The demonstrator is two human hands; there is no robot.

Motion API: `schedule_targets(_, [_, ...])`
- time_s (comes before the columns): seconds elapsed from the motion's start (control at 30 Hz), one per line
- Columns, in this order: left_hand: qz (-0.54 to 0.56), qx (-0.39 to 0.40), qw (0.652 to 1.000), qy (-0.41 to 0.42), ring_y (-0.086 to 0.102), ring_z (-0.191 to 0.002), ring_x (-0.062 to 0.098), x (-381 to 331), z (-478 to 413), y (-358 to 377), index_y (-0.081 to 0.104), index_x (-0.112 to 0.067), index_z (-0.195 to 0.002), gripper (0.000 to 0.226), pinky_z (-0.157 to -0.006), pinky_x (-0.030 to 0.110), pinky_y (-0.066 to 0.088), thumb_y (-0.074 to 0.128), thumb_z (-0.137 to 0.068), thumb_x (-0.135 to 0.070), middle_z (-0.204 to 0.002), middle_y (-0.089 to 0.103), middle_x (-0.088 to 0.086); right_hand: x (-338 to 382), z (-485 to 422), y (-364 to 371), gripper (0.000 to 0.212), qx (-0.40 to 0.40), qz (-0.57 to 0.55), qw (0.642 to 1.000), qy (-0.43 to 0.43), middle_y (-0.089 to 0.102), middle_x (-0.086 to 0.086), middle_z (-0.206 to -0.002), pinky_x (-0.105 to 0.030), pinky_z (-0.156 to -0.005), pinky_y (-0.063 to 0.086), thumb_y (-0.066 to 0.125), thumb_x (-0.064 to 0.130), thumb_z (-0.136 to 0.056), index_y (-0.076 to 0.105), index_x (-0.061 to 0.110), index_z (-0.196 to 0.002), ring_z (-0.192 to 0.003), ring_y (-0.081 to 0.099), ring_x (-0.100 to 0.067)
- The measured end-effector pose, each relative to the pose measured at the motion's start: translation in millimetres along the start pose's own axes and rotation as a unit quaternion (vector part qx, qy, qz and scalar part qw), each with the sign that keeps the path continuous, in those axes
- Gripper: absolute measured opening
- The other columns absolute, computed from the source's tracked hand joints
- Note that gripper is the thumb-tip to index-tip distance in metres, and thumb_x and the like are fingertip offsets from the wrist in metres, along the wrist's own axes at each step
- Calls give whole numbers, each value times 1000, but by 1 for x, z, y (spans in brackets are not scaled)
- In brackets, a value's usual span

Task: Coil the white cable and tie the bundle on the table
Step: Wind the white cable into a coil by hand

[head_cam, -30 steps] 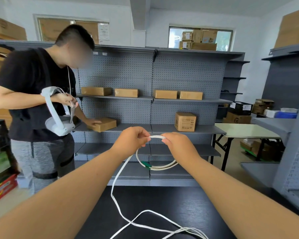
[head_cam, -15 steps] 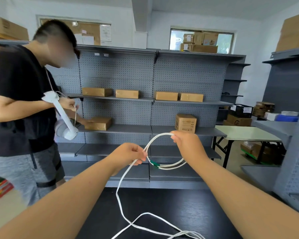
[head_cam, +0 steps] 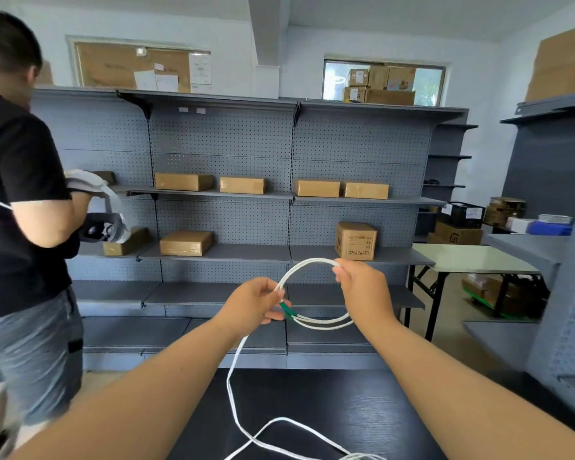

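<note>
— What stays hidden?

— The white cable (head_cam: 312, 260) trails down from the coil to the black table (head_cam: 395, 410) and runs off the bottom edge, so its loose end is out of sight. The turns in the loop lie too close together to count. The left hand's fingers partly cover the green connector (head_cam: 287, 309).

— And the grip?

— The right hand (head_cam: 362, 287) pinches the top of the coil, which is held in the air above the table. The left hand (head_cam: 256, 302) pinches its left side, just beside the connector.

— What differs from 1 second ago?

— Then the 2 hands met at the top of the loop. Now they are apart, the left one lower. The bystander (head_cam: 17, 194) stands further left, cut by the frame.
</note>
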State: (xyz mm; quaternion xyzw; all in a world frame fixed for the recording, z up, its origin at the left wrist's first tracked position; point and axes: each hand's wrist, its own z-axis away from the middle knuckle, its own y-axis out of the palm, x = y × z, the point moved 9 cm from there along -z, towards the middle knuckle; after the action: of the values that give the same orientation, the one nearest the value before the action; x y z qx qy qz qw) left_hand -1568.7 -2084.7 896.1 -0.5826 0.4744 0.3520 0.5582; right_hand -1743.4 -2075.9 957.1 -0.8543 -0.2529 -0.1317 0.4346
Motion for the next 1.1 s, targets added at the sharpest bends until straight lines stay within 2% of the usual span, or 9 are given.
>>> schedule_targets(0.17, [75,-54,996,9,66,-58,3,-3,3,-5,59,-16,-96,12,-66,23,48,48,-96,-22,-86,72,-3,-7,-1,1,26,-17,-55,998,35,65,-15,-88,-38,-75,44,41,14,-96,64,4,-93,-85,56,-30])
schedule_targets(0.3, [127,-48,991,-3,61,-71,7,0,4,-1,61,-15,-99,18,-70,22,47,44,-98,-18,-83,72,-5,-11,-3,1,27,-32,-72,996,52,65,-16,-86,-36,-70,42,41,15,-96,64,3,-88,-83,56,-31])
schedule_targets(0.47, [220,-6,974,-53,62,-86,15,0,7,8,62,-9,-108,24,-78,26,47,46,-94,-21,-96,70,7,-18,-4,0,29,-37,-73,994,73,66,-16,-86,-37,-71,46,41,17,-97,66,3,-94,-84,59,-33])
schedule_targets(0.57, [158,26,987,-1,61,-90,14,-4,7,11,61,-13,-108,25,-80,22,48,64,-85,-22,-95,67,2,-22,-4,2,28,-40,-89,992,83,66,-18,-84,-38,-70,46,42,16,-96,65,2,-88,-82,59,-34])
schedule_targets(0.67, [106,13,994,18,60,-75,9,-4,6,11,59,-13,-107,26,-68,13,50,67,-83,-8,-84,62,-1,-24,-2,5,28,-42,-115,988,92,65,-18,-83,-32,-63,38,42,16,-96,60,4,-78,-73,54,-30])
schedule_targets(0.8, [115,-49,992,20,62,-74,12,-5,4,-1,59,-15,-99,19,-74,24,52,66,-83,-7,-83,63,0,-23,1,7,29,-41,-155,982,103,66,-15,-84,-39,-71,49,42,18,-97,65,3,-89,-81,60,-33])
schedule_targets(0.93, [167,-111,979,28,65,-71,16,-9,3,-15,53,-10,-99,23,-63,20,55,68,-82,-5,-86,63,7,-21,5,15,25,-26,-202,972,115,63,-5,-79,-31,-69,42,44,20,-97,64,7,-91,-78,61,-26])
schedule_targets(1.03, [159,-129,978,46,65,-69,16,-16,2,-21,52,-13,-87,19,-76,34,55,68,-82,-4,-81,64,6,-22,7,21,21,-8,-225,966,125,62,-1,-81,-29,-71,43,44,22,-97,61,13,-88,-81,62,-21])
schedule_targets(1.1, [139,-132,980,62,64,-67,15,-21,1,-25,54,-13,-85,17,-79,37,54,68,-82,-5,-75,65,3,-21,8,22,21,7,-223,967,126,64,-3,-84,-32,-75,46,45,23,-97,61,13,-87,-85,63,-23])
